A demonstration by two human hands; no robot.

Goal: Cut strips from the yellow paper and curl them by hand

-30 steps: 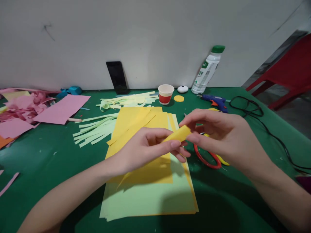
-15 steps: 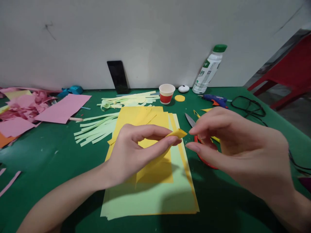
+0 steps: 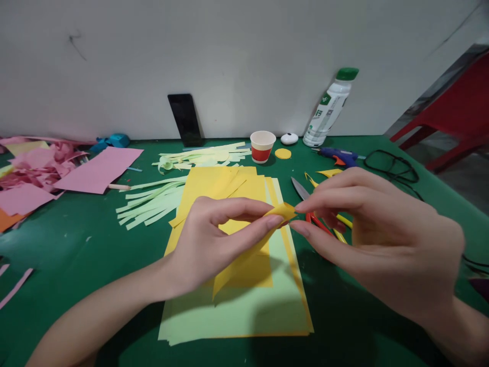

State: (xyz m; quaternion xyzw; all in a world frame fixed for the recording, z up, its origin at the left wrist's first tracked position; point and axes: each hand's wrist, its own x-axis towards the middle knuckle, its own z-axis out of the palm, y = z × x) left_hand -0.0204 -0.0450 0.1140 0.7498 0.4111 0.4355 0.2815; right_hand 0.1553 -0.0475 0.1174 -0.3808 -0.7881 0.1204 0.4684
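Note:
My left hand [image 3: 221, 239] pinches a folded piece of yellow paper [image 3: 282, 210] between thumb and fingers. One pointed end sticks out past the fingertips, and a loose flap hangs below the thumb. At that end is my right hand [image 3: 382, 239], its thumb and index finger apart on either side of the tip; the index fingertip looks to touch the paper or nearly so. Beneath the hands lie yellow sheets [image 3: 252, 275] on a stack of pale green paper [image 3: 237, 318]. Red-handled scissors [image 3: 301, 189] lie partly hidden behind my right hand.
On the green table [image 3: 95, 255] are fringed green strips [image 3: 160, 201], pink paper [image 3: 101, 171], a paper cup [image 3: 262, 148], a yellow disc [image 3: 283, 154], a white case [image 3: 289, 138] and a glue gun [image 3: 338, 155] with a black cord. A phone [image 3: 185, 120] and a bottle [image 3: 328, 109] lean on the wall.
My right hand has tilted and shifted slightly, its index fingertip now right at the paper's tip. The yellow paper has turned a little in my left hand, and its flap shows more.

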